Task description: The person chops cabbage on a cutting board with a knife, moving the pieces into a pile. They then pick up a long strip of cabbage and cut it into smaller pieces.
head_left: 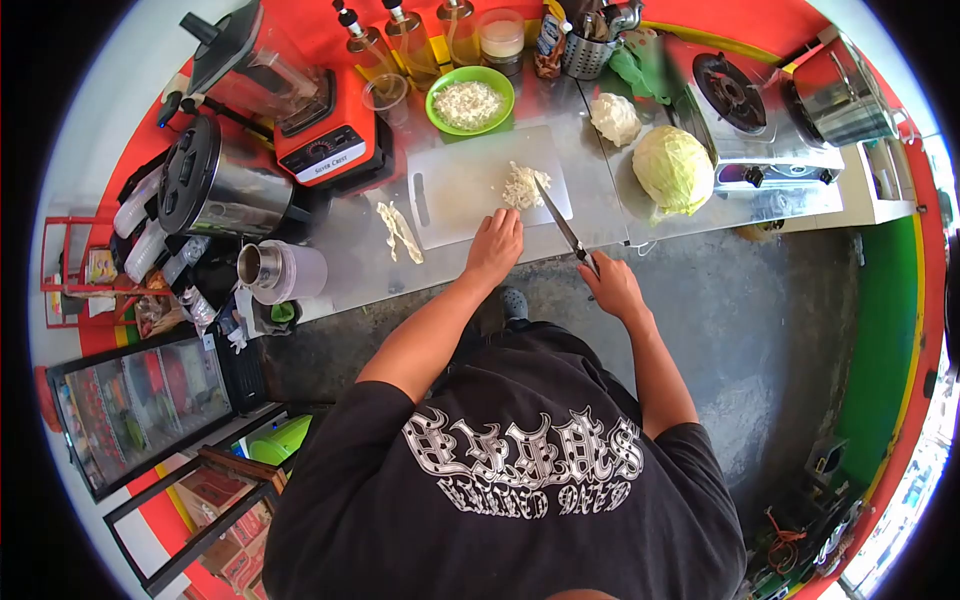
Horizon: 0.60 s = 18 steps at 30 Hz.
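Observation:
My right hand [614, 286] is closed around the dark handle of a kitchen knife [565, 228]. Its blade points up and left, with the tip at a pile of finely chopped white cabbage-like food [523, 186]. This pile lies on the right half of a white cutting board [455, 175]. At the board's near edge rests my left hand [496, 245], fingers slightly bent and nothing visible in them, just below the pile. Beyond the board, a green bowl [505, 109] holds more chopped white food [467, 105].
A cabbage [673, 170] and a smaller white vegetable piece [614, 119] sit to the right, beside a gas stove [760, 150]. Left are white scraps [399, 232], a red blender [325, 140], a large pot [225, 185] and a flask [290, 275]. Bottles [410, 40] line the back.

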### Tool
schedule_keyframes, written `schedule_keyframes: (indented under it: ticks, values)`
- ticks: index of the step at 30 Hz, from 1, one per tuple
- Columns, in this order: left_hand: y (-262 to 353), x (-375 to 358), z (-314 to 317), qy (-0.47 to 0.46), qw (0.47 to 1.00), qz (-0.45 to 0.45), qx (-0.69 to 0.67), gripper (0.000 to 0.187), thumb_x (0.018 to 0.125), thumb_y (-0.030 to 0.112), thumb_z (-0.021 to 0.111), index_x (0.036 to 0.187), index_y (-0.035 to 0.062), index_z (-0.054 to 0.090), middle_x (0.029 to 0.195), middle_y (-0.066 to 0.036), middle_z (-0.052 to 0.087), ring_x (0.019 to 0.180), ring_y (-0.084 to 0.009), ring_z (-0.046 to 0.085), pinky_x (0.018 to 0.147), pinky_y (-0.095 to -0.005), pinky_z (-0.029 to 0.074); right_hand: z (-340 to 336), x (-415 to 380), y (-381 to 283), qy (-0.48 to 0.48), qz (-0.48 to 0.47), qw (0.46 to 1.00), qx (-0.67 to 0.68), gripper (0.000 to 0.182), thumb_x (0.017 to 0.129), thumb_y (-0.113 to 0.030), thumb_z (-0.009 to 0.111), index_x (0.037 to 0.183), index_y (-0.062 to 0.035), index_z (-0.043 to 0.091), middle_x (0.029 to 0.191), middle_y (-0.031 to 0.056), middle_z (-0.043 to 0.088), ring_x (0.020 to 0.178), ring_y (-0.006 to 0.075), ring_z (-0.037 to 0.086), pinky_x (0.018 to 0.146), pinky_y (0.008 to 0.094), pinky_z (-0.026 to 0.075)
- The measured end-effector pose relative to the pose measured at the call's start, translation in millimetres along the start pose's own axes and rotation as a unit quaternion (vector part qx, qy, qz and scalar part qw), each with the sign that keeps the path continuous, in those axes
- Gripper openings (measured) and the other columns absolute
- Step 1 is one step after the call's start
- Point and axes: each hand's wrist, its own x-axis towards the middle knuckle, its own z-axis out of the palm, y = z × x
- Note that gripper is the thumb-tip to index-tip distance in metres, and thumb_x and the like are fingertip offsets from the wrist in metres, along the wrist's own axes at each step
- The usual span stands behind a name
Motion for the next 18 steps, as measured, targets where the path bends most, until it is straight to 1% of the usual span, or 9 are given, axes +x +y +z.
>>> schedule_keyframes:
  ticks: [2,3,5,6,8,10,12,14,18]
  values:
    - [-3,2,-6,-0.006,1.000,0.028,-0.001,0.015,0.085,0.013,0.065,0.094,0.0004,0.065,0.105,-0.009,0.058,0.103,-0.0271,0.054,0.086,-0.0387,0.049,-1,2,-6,0.008,-0.013,1.000,0.002,0.033,0.097,-0.035,0.063,0.094,-0.0028,0.058,0.079,0.0237,0.067,0.079,0.0479,0.064,0.071,0.0572,0.048]
    - [-5,4,-9,-0.001,1.000,0.023,0.003,0.015,0.085,0.013,0.065,0.094,0.0004,0.065,0.105,-0.009,0.058,0.103,-0.0271,0.054,0.086,-0.0387,0.049,-2,4,-10,0.017,-0.020,1.000,0.006,0.033,0.097,-0.035,0.063,0.095,-0.0029,0.059,0.079,0.0237,0.067,0.079,0.0476,0.064,0.071,0.0571,0.048]
    - [-11,8,-13,0.047,0.986,-0.064,-0.145,0.015,0.086,0.009,0.063,0.098,0.0011,0.067,0.105,-0.010,0.060,0.101,-0.0275,0.055,0.085,-0.0375,0.048,0,9,-10,0.014,-0.029,0.999,-0.002,0.032,0.097,-0.035,0.063,0.095,-0.0030,0.059,0.079,0.0238,0.068,0.080,0.0475,0.064,0.071,0.0571,0.049]
    - [-14,12,-15,0.051,0.986,-0.066,-0.143,0.015,0.086,0.009,0.063,0.098,0.0011,0.067,0.105,-0.010,0.060,0.101,-0.0275,0.055,0.085,-0.0375,0.048,0,12,-13,0.009,-0.031,0.999,-0.005,0.032,0.097,-0.035,0.064,0.095,-0.0030,0.059,0.079,0.0238,0.068,0.080,0.0474,0.064,0.071,0.0571,0.049]
    - [-22,18,-21,0.093,0.954,-0.178,-0.223,0.009,0.090,0.011,0.064,0.095,0.0029,0.067,0.100,-0.010,0.062,0.098,-0.0323,0.056,0.086,-0.0424,0.049,1,17,-17,0.008,-0.037,0.999,-0.002,0.032,0.097,-0.035,0.063,0.095,-0.0030,0.059,0.079,0.0239,0.068,0.080,0.0476,0.064,0.071,0.0574,0.049]
    - [-32,20,-22,0.078,0.947,-0.199,-0.239,0.009,0.090,0.011,0.066,0.095,0.0041,0.068,0.100,-0.010,0.064,0.098,-0.0323,0.057,0.087,-0.0421,0.049,4,22,-21,0.007,-0.044,0.999,0.005,0.033,0.097,-0.035,0.063,0.096,-0.0029,0.058,0.079,0.0240,0.068,0.080,0.0478,0.064,0.070,0.0576,0.049]
    - [-41,19,-26,0.063,0.940,-0.219,-0.255,0.008,0.090,0.011,0.068,0.095,0.0054,0.070,0.101,-0.010,0.065,0.099,-0.0323,0.057,0.088,-0.0418,0.049,8,29,-27,-0.023,-0.049,0.998,-0.006,0.034,0.097,-0.037,0.063,0.096,-0.0032,0.059,0.079,0.0242,0.067,0.080,0.0482,0.064,0.071,0.0578,0.049]
    - [-46,13,-31,0.056,0.925,-0.266,-0.265,0.010,0.088,0.010,0.069,0.097,0.0060,0.072,0.103,-0.008,0.066,0.102,-0.0322,0.057,0.090,-0.0413,0.049,13,36,-34,-0.037,-0.058,0.998,-0.009,0.034,0.097,-0.038,0.062,0.096,-0.0035,0.059,0.081,0.0244,0.068,0.081,0.0480,0.065,0.072,0.0577,0.049]
    - [-57,-8,-33,0.032,0.915,-0.291,-0.276,0.013,0.086,0.007,0.070,0.098,0.0057,0.073,0.103,-0.009,0.066,0.102,-0.0312,0.058,0.092,-0.0402,0.049,22,46,-52,-0.068,-0.085,0.994,-0.019,0.034,0.097,-0.039,0.062,0.099,-0.0048,0.061,0.086,0.0245,0.069,0.086,0.0472,0.065,0.076,0.0572,0.050]
